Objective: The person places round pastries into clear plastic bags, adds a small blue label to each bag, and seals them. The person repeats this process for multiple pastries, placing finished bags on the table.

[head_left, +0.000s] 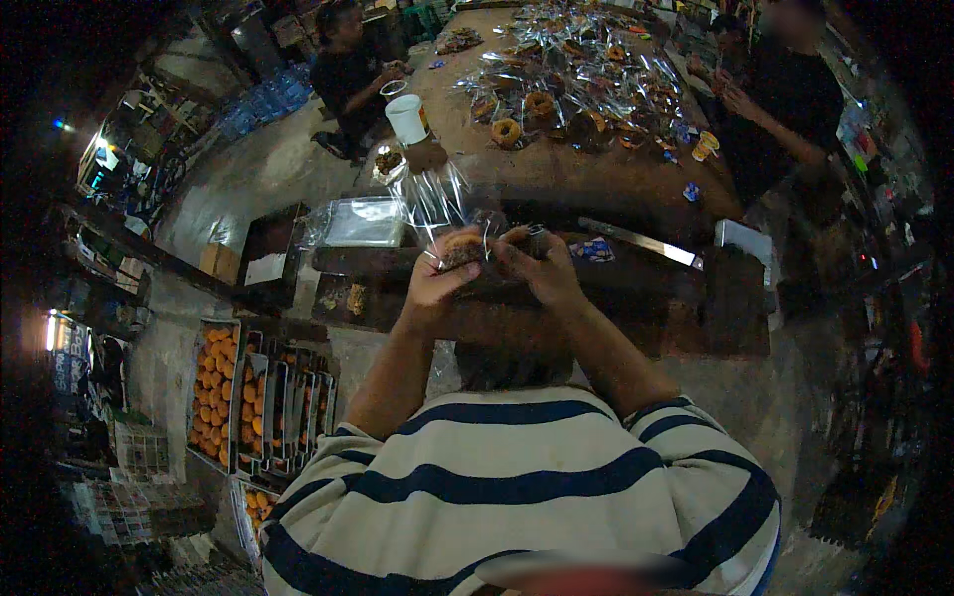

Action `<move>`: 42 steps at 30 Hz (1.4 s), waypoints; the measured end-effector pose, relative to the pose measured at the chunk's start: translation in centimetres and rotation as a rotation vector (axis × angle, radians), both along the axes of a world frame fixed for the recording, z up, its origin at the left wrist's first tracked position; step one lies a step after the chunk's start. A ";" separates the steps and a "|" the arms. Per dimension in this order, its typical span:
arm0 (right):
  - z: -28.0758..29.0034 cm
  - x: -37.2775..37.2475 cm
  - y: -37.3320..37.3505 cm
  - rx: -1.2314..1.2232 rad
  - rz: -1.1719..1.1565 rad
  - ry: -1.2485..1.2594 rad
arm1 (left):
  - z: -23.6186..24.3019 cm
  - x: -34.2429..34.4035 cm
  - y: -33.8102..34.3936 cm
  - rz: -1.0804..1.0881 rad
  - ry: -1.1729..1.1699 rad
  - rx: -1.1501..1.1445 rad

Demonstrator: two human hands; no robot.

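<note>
Above the near edge of the table, my left hand (431,288) grips a brown, crumb-coated bread roll (460,250) by its lower side. A clear plastic bag (433,199) stands up behind and around the roll, catching the light. My right hand (547,273) is closed beside it, thumb and fingers pinched at the bag's right side; what exactly they hold is partly hidden by glare and shadow. A stack of flat clear bags (366,224) lies to the left of my hands.
A long metal blade (636,241) and a white box (743,246) are at right. Beyond stand a white tub (405,121) and heaped bagged ring breads (540,102). Trays of buns (213,392) stand at lower left. People are at far left (350,79) and right (785,89).
</note>
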State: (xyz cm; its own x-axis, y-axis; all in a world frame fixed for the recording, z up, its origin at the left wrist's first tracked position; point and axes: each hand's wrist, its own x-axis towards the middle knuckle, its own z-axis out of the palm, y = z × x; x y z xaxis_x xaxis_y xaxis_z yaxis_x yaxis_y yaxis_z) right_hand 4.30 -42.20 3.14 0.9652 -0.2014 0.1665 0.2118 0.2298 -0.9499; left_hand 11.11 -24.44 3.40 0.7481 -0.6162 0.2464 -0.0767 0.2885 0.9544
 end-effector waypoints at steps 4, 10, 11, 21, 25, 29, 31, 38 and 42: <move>-0.8 -1.0 1.3 -0.037 0.034 -0.040 | -0.8 -0.2 2.8 -0.122 0.211 -0.154; -5.0 1.0 3.1 -0.046 0.150 -0.032 | -4.2 0.0 4.1 0.047 0.360 -0.113; -5.6 1.7 2.9 -0.029 0.137 0.025 | -4.4 0.4 4.1 0.084 0.383 -0.153; -6.1 10.2 0.1 0.062 0.013 0.106 | -3.4 6.5 1.0 0.133 0.427 -0.199; -3.8 12.3 -2.0 0.356 0.331 0.293 | -2.6 7.7 -0.6 0.075 0.421 -0.288; -2.3 12.1 -0.5 -0.669 -0.371 -0.322 | -2.9 6.4 -3.3 0.447 0.644 -0.475; -1.7 11.3 0.5 -0.749 -0.399 -0.537 | -2.7 5.8 -3.3 0.368 0.450 -0.364; 1.0 7.8 2.3 -0.440 0.294 -0.277 | 1.0 5.4 0.9 0.362 -0.260 -0.180; 1.3 5.5 5.3 0.340 0.312 0.103 | 1.3 2.3 0.9 0.692 -0.426 -0.158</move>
